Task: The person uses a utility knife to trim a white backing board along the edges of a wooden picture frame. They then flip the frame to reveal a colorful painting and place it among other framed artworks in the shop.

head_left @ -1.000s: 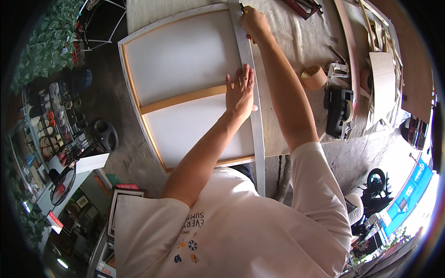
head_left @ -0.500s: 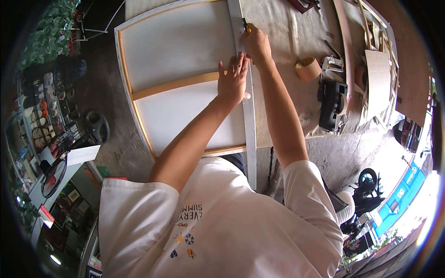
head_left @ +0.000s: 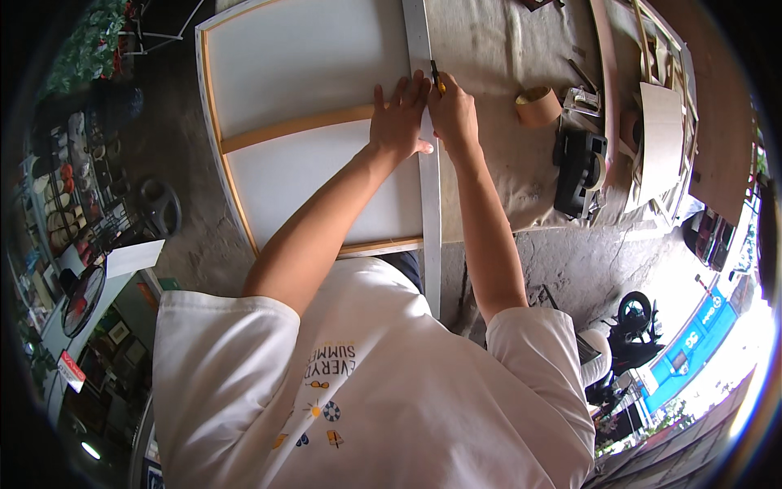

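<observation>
We held the left hand (head_left: 399, 118) open, fingers spread, touching the strip (head_left: 430, 204), and the right hand (head_left: 454, 114) closed around the cutter (head_left: 439, 82). We counted one cutter, one strip and one frame (head_left: 305, 125); the strip lay along the frame's right edge at the tabletop (head_left: 489, 183). Since one second earlier, we had drawn the right hand nearer, beside the left.

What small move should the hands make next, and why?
Probably shift the left hand slightly leftward: it lies close beside the right hand, which grips a yellow-and-black tool at the right edge of the pale strip.
</observation>
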The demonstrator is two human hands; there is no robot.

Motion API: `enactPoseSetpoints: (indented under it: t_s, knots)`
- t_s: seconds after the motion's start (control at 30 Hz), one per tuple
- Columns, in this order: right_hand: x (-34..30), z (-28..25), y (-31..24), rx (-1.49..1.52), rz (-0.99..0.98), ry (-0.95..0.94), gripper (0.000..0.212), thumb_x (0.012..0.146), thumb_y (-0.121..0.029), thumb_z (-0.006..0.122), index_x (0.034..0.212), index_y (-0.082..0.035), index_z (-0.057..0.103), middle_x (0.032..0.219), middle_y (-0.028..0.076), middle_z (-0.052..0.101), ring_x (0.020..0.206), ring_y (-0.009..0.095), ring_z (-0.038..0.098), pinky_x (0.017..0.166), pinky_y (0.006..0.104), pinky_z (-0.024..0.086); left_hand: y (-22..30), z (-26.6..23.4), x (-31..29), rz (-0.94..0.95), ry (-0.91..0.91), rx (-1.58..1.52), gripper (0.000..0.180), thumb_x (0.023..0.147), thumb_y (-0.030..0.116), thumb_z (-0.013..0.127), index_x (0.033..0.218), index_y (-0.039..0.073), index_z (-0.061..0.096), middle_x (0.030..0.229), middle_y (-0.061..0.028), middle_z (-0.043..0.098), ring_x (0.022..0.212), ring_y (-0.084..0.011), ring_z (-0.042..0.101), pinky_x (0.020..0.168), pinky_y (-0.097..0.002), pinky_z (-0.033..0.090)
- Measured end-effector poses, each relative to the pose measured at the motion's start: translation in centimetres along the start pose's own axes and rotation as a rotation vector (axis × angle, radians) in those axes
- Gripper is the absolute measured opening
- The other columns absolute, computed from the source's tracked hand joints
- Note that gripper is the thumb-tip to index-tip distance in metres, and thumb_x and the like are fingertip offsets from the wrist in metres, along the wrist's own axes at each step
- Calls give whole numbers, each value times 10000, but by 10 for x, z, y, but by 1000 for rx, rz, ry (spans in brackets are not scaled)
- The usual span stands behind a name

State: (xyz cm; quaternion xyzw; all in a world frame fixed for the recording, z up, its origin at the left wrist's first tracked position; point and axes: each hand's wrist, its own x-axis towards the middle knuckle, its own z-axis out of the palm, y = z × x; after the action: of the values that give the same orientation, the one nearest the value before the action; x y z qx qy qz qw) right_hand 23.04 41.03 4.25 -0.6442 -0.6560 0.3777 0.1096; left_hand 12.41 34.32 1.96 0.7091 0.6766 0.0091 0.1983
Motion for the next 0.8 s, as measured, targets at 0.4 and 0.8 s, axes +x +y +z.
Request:
enactPoseSetpoints:
  t_s: [0.4,0.8]
  knots:
    - [-77,5,36,-34,-37,38,318,942,-147,559,1246,-76,615,776,266,677,729,450,676,634,512,549,-1,3,1,-31,27,-33,1270,568,498,900,1571,98,232,1650,-51,198,1483,-290,269,1166,-655,229]
    - [-171,1,73,-60,36,-3,312,943,-120,570,1249,-65,584,700,252,648,645,441,657,544,516,517,1,0,-1,-31,-1,3,1280,611,542,871,1589,128,158,1663,-51,153,1504,-320,224,1166,-680,188]
